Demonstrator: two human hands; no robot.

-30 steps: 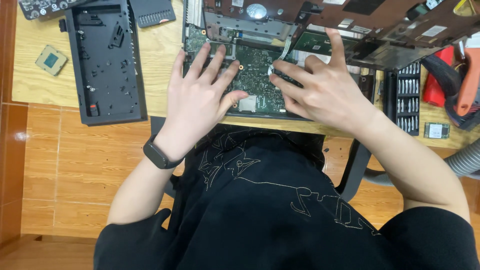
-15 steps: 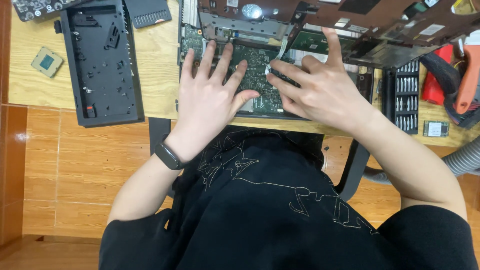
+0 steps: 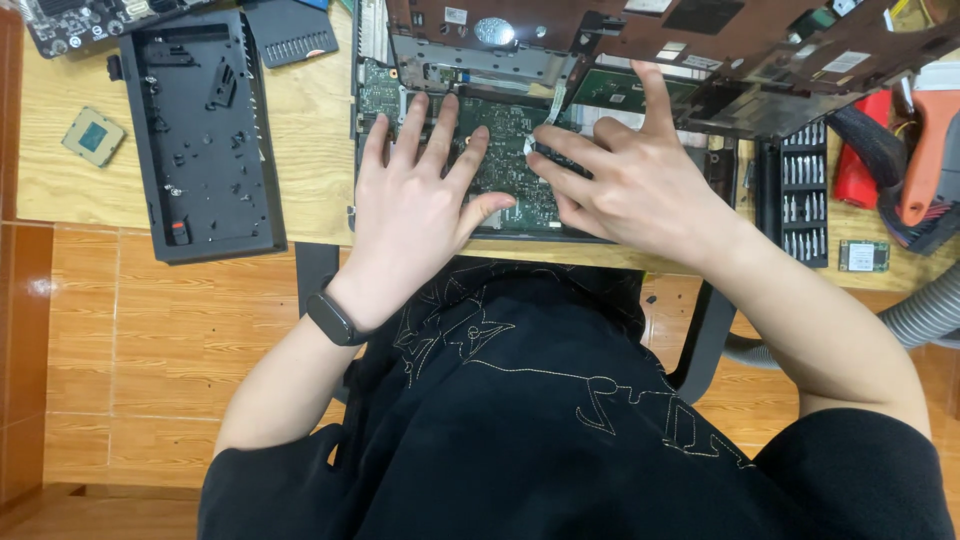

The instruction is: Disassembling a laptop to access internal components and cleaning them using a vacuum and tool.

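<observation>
both hands flat on green laptop board, open chassis

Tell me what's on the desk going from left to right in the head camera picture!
Small square processor chip → long black plastic panel → left hand on the green circuit board → right hand → black tray of screwdriver bits → small green card.

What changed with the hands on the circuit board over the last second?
Very little. The left hand stays flat on the green circuit board, fingers spread. The right hand stays at the white ribbon cable, its fingers barely shifted. Nothing was picked up or let go. The black panel stayed put.
</observation>
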